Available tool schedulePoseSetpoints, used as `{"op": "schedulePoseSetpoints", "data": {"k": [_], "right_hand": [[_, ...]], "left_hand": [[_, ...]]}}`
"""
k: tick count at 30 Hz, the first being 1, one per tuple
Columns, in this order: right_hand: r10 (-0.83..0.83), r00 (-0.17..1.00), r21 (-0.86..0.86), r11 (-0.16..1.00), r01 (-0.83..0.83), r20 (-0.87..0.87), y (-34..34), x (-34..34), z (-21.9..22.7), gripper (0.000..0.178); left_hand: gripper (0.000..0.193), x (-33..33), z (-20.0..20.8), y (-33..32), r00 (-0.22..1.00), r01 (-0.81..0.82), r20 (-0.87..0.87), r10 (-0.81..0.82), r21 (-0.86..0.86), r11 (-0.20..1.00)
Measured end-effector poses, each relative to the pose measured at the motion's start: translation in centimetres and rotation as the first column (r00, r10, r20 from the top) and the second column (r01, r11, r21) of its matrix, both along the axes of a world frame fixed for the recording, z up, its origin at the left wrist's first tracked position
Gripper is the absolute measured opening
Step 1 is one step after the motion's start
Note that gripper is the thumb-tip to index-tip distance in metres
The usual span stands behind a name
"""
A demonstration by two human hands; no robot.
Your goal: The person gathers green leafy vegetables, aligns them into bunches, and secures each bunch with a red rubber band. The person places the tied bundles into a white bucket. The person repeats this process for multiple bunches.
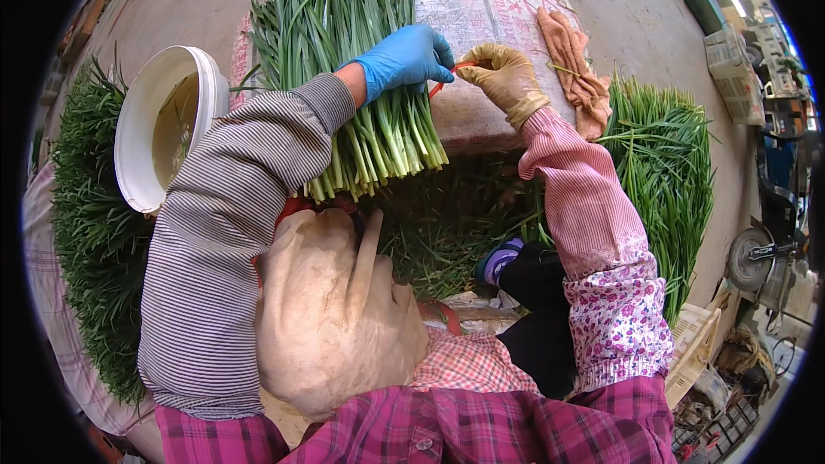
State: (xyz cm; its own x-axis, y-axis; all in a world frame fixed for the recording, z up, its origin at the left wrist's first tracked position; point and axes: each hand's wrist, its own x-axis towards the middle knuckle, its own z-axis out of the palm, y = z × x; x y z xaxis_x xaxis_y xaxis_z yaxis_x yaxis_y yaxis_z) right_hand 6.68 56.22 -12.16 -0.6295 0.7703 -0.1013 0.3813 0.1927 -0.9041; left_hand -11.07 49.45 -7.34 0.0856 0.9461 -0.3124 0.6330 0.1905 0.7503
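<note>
A broad bunch of green garlic chives (335, 13) lies on a wrapped, flat-topped block, its pale cut stems toward me. My left hand (400, 60), in a blue glove, rests across the stems with curled fingers at a thin red tie (439, 86). The tie runs from the bunch's right edge to my right hand (503, 77), gloved in tan, which pinches its end. The tie's course under the bunch is hidden. To the right of my right hand, a brownish-pink cloth (571, 60) hangs over the block's corner.
The block (490, 13) has a worn printed cover. At left stand a white bucket (129, 150) with murky liquid and piled chives (94, 232). More chives (666, 180) are heaped at right. Loose leaves (447, 232) litter the ground below. A beige sheet (326, 318) covers my lap.
</note>
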Motion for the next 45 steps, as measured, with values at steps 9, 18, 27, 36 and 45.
{"op": "schedulePoseSetpoints", "data": {"k": [9, 18, 27, 36, 45], "right_hand": [[-0.075, 0.997, -0.175, 0.982, 0.072, -0.013, -1.8, -1.1, 2.4, 0.014], [-0.131, 0.978, -0.249, 0.964, 0.088, -0.161, -1.7, -1.3, 2.0, 0.013], [-0.208, 0.961, -0.304, 0.941, 0.145, -0.184, -3.1, -1.6, 3.0, 0.013], [-0.139, 0.898, -0.597, 0.787, -0.156, -0.418, -1.4, -0.8, 0.6, 0.012], [-0.116, 0.912, -0.610, 0.776, -0.163, -0.392, -2.0, -1.0, 1.4, 0.012]], "left_hand": [[0.018, -0.4, -0.1, -0.4, 0.988, -0.119, 0.091, 0.123, -0.050, 0.992], [0.018, -0.4, 0.4, -0.7, 0.987, -0.133, 0.090, 0.134, -0.020, 0.991], [0.019, -0.3, -0.6, -1.0, 0.985, -0.169, -0.027, 0.172, 0.083, 0.982], [0.026, -1.5, 1.7, -2.5, 0.991, -0.035, -0.096, 0.092, 0.475, 0.879], [0.019, -11.8, 5.2, -19.2, 0.683, -0.706, 0.243, 0.688, 0.462, 0.537]]}}
